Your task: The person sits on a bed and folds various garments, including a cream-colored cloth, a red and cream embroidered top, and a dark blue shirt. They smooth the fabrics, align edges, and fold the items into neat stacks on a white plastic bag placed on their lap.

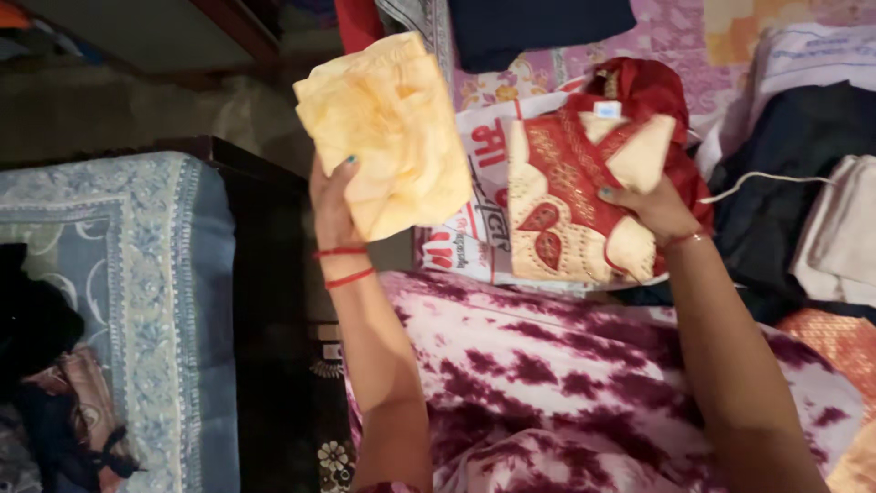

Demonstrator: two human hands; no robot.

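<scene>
Fabric is filling both of your hands. Your left hand is gripping a folded pale yellow cloth, fingers curled around its lower edge, and is lifting it in the upper centre of the frame. Your right hand is pressing down on a folded red and cream embroidered garment, fingers closed over its right edge, at centre right; the garment is lying on a printed white bag. A maroon and white tie-dye cloth is spreading across the lower centre. A blue patterned cushion is sitting at the left, and dark folded clothes are lying at the right.
</scene>
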